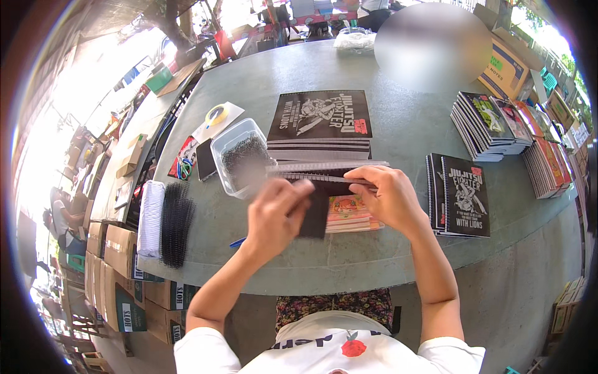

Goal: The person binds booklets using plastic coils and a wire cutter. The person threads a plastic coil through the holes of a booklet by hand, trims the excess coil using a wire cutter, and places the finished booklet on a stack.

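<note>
My right hand (391,196) pinches the right end of a black-covered notebook (333,186), held tilted with its punched or wire-bound edge upward. At the notebook's left end is my left hand (277,212), smeared by motion; whether its fingers hold anything cannot be made out. Beneath my hands lies a small stack of orange-pink patterned notebooks (352,215). Just beyond sits a stack of black notebooks with a white fighter drawing (321,115). A clear plastic tub (218,153) filled with short black binding wires (243,153) stands near my left hand.
Black binding wire strips (177,224) lie beside a white bundle (151,218) at the table's left edge. Scissors (184,167), yellow tape (217,115) and a blue pen (238,242) lie leftward. Bound black notebooks (464,196) and stacked colourful notebooks (489,124) stand right. A blurred area covers the far side.
</note>
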A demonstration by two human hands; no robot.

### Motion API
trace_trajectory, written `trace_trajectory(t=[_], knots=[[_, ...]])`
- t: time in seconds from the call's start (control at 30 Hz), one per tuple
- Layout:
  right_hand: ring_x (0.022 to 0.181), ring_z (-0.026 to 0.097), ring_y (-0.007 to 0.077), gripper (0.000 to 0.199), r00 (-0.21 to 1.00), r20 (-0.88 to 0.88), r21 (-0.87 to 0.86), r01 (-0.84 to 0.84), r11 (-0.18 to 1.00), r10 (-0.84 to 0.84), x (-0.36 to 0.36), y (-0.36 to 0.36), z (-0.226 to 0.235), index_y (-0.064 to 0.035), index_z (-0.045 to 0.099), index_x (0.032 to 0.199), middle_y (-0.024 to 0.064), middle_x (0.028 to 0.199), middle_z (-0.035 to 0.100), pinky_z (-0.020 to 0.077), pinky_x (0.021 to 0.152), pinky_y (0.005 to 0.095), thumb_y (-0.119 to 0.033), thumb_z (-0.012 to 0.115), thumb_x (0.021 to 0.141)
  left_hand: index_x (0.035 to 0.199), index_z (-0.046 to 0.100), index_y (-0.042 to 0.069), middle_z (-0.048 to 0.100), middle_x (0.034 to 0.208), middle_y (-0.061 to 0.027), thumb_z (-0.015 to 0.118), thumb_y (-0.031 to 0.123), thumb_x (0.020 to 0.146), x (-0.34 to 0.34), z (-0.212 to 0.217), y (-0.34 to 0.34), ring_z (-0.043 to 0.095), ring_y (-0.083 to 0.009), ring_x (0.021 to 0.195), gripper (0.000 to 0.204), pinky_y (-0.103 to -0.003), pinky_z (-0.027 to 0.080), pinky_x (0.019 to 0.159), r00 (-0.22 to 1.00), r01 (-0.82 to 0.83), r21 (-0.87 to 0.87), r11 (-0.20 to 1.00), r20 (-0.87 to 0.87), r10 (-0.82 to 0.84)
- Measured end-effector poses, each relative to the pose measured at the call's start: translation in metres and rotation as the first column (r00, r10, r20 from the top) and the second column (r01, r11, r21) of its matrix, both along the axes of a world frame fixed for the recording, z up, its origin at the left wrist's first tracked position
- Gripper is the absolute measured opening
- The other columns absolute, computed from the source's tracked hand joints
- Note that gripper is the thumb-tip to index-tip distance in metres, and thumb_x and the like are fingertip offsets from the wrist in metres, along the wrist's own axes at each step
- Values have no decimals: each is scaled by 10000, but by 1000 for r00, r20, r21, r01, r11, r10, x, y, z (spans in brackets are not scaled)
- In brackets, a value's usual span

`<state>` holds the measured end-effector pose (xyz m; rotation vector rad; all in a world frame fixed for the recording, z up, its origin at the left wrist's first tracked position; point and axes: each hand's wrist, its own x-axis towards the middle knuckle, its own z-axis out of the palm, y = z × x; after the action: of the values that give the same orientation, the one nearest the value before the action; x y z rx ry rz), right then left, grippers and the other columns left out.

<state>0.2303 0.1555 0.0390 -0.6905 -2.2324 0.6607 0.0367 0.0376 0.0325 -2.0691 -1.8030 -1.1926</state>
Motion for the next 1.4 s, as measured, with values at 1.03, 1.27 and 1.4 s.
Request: trace_trajectory(t=[1.03,1.27,1.4], knots=[[734,545,28,194,776,-627,-601,-430,673,-64,12,19,-55,14,655,972,0,842,640,433,641,178,-131,691,849,971,655,65,583,890,-75,697,50,757,42,9,33,611,-204,777,218,-327,510,655,973,133,-255,958,-149,-175],[885,597,104,415,663,-744,-598,-603,528,-86,18,20,-47,52,626,1051,76,969,659,480,783,250,-308,431,982,1000,663,84,577,877,-73,695,35,744,55,14,41,613,-211,790,262,-334,512,665,980,148,-166,975,-106,-167],[815,606,107,453,797,-598,-693,-458,557,-88,24,12,-39,38,633,1010,74,947,654,490,734,251,-346,393,993,1007,677,133,563,866,-83,727,52,702,51,27,49,603,-248,778,320,-342,516,684,966,-133,336,932,253,47]])
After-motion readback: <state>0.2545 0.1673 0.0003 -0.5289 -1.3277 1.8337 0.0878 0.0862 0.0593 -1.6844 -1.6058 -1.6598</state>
